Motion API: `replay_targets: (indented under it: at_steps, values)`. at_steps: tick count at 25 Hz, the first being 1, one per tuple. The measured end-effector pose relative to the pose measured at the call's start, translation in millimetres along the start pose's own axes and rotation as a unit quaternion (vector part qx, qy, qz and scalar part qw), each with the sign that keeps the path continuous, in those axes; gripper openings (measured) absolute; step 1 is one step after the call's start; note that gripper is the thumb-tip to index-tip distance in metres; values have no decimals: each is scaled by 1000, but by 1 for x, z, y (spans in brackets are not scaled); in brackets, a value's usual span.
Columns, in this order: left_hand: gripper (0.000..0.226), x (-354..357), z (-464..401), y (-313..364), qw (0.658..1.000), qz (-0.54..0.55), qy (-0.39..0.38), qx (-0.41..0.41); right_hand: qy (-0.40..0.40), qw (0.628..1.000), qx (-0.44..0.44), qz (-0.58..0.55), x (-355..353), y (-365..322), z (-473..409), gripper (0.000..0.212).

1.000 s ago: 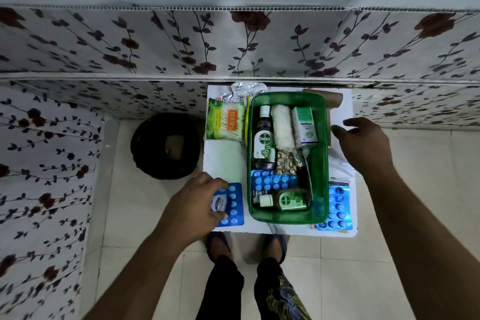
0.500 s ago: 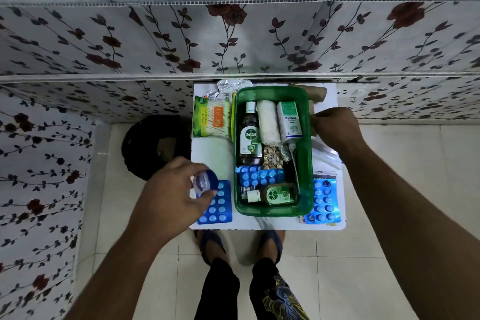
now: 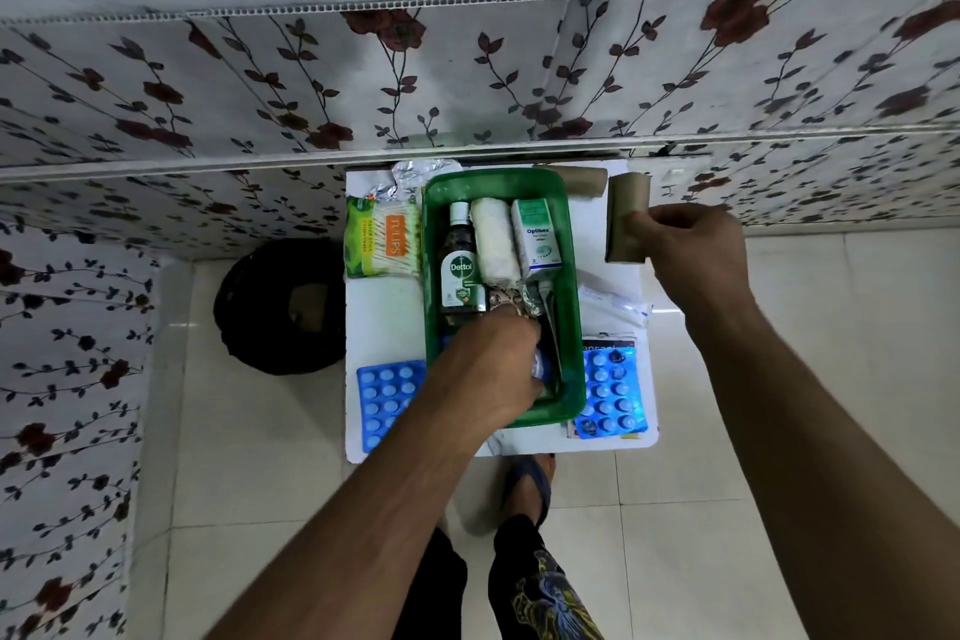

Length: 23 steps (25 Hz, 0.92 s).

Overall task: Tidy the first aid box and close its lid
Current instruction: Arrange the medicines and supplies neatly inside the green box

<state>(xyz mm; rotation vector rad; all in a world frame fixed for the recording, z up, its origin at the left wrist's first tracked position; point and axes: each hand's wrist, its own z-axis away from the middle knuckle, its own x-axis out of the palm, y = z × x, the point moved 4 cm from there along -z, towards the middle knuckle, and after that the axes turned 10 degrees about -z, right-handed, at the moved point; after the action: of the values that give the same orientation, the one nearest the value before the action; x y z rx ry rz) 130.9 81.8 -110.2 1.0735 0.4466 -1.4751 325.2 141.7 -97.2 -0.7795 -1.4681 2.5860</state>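
Note:
The green first aid box (image 3: 571,327) stands open on a small white table (image 3: 384,317). Inside it lie a Dettol bottle (image 3: 460,265), a white gauze roll (image 3: 493,239) and an Optibex carton (image 3: 537,237). My left hand (image 3: 488,369) reaches into the front of the box, curled around a small blue-and-white round tin (image 3: 540,369) and hiding what lies beneath. My right hand (image 3: 691,244) holds a brown bandage roll (image 3: 626,218) in the air, right of the box. I see no lid.
On the table outside the box lie a cotton bud pack (image 3: 384,237), crumpled foil (image 3: 415,174), a second brown roll (image 3: 584,179), a clear packet (image 3: 613,301) and two blue blister packs (image 3: 384,400) (image 3: 613,390). A black bin (image 3: 280,307) stands on the floor at left. A floral wall is behind.
My left hand lifted the small tin from the left blister pack and carried it into the box. My right hand reached behind the box and picked up a brown roll.

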Motion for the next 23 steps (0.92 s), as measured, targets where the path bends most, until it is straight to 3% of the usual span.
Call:
replay_targets:
  at_steps: [5, 7, 9, 12, 15, 19, 23]
  values:
    - [20, 5, 9, 2, 997, 62, -17, 31, -11, 999, 11, -34, -9, -6, 21, 26]
    - [26, -20, 23, -15, 983, 181, 38, -12, -24, 998, 16, -61, -8, -9, 41, 21]
    - [21, -48, 39, -43, 939, 302, 141, -85, -68, 994, 30, -85, -1, -11, 66, 22]
    - [18, -57, 60, -94, 898, 320, 237, -186, -173, 984, 28, 44, 33, -3, 107, 35]
    - [16, -35, 68, -125, 902, 300, 206, -231, -224, 952, -31, 205, 71, 4, 124, 35]
    - [16, -2, 68, -136, 922, 277, 138, -231, -237, 932, -94, 258, 95, 8, 118, 37]
    - [40, 36, 73, -142, 949, 193, 76, -239, -253, 914, -125, 293, 106, 14, 128, 36]
